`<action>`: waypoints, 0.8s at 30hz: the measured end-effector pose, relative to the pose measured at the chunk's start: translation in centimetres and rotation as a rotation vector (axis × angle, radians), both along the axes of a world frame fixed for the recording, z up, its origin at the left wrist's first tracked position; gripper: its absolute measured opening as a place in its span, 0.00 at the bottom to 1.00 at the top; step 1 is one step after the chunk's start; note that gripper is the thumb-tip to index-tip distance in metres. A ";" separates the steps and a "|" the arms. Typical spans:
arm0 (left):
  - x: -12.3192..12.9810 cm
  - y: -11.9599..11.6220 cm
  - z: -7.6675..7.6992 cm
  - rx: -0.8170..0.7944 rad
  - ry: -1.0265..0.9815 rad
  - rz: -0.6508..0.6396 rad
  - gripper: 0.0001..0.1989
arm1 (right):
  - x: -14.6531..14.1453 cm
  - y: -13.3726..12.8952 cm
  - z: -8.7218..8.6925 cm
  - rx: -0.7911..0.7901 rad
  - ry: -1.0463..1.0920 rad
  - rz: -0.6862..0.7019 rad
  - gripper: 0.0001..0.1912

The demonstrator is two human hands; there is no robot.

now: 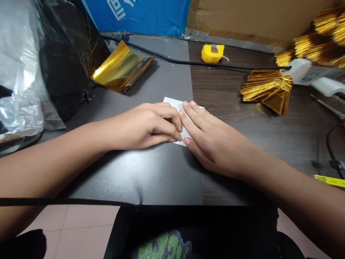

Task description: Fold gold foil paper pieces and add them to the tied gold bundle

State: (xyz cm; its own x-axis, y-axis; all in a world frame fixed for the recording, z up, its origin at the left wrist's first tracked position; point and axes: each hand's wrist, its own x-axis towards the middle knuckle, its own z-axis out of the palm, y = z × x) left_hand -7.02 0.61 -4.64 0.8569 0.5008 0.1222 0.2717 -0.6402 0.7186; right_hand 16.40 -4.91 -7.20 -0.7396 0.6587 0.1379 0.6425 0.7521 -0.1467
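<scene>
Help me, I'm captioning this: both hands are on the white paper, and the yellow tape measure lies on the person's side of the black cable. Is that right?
Not quite: the head view shows the yellow tape measure on the far side of the black cable. The left hand and right hand are indeed on the white paper.

- The desk shows dark wood grain at right; a grey surface covers its left — light glares off it.
- Pale pinkish tiles floor the room.
- Brown cardboard and a blue printed panel stand behind.
</scene>
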 end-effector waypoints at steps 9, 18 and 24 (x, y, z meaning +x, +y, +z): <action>-0.5 0.1 -0.6 0.191 0.018 -0.049 0.08 | -0.3 -0.5 0.0 0.008 -0.058 -0.015 0.34; -0.7 0.0 -0.6 0.303 0.026 -0.083 0.09 | -0.4 -1.0 -0.1 0.016 -0.071 -0.016 0.40; -0.6 -0.1 -0.8 0.349 0.027 -0.089 0.09 | -0.7 -1.1 -0.2 0.000 -0.081 -0.037 0.43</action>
